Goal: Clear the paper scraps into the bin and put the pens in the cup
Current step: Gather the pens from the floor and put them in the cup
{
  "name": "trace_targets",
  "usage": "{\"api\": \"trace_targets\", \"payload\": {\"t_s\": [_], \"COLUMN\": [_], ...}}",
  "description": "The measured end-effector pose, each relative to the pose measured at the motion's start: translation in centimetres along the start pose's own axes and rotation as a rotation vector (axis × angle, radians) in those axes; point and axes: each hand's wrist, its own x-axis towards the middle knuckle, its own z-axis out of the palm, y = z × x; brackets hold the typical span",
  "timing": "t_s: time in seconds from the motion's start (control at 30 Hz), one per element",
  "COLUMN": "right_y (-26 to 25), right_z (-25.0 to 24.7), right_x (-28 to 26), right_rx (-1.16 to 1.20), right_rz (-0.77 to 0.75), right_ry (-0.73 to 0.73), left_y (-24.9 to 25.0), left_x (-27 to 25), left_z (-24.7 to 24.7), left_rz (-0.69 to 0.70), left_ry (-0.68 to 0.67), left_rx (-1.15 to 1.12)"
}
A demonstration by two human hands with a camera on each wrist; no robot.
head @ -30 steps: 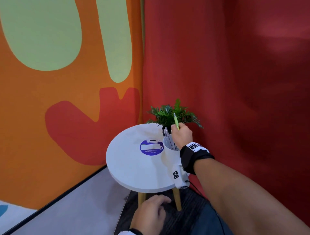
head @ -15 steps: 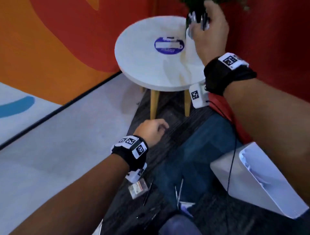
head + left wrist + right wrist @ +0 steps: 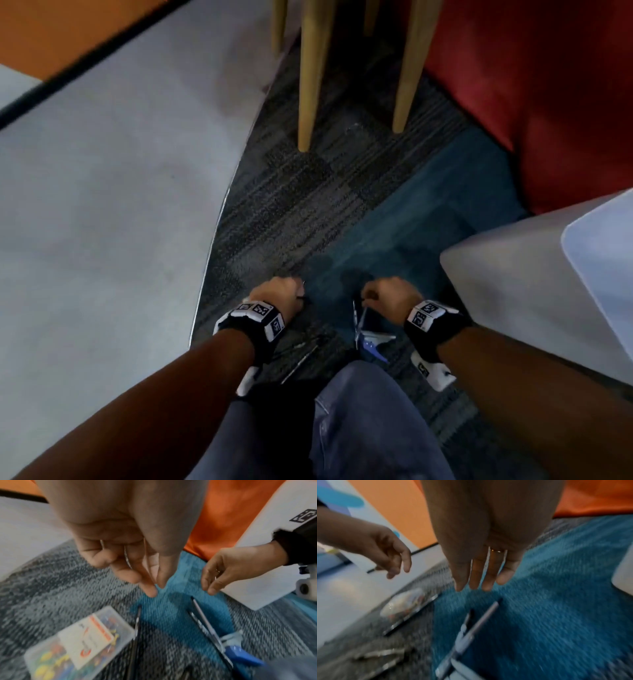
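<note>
- Two slim pens (image 3: 207,627) side by side on the carpet at lower right of the left wrist view, dark tips toward upper left, barrels silvery and partly clear, running from the blue patch down to the lower right.
- Another dark pen (image 3: 137,623) left of them, nearly upright in the frame, its lower part beside a clear plastic box.
- More silvery pens (image 3: 380,654) at lower left of the right wrist view, blurred, flat on grey carpet.
- Blue-and-white paper scraps (image 3: 240,651) at the lower end of the pair, touching them; exact shape unclear.
- White bin (image 3: 534,284) at right edge of the head view, tilted.
</note>
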Motion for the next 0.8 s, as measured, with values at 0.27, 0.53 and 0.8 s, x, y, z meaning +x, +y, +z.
{"api": "trace_targets", "payload": {"t_s": [0.27, 0.53, 0.8], "right_y": [1.3, -0.3, -0.2], "right_z": [4.6, 5.0, 4.3], "right_x": [2.3, 2.5, 1.0], "right_rx": [-0.318, -0.485, -0.313], "right_rz": [-0.255, -0.221, -0.208], "right_ry": [0.082, -0.016, 0.161], "left_y": [-1.1, -0.4, 0.6], "left_x": [2.8, 4.9, 6.2], "left_z": [4.5, 4.7, 3.3], "left_rz": [0.015, 0.093, 0.035], "left_ry": [0.287, 0.160, 0.032], "left_rx": [0.341, 0.342, 0.259]}}
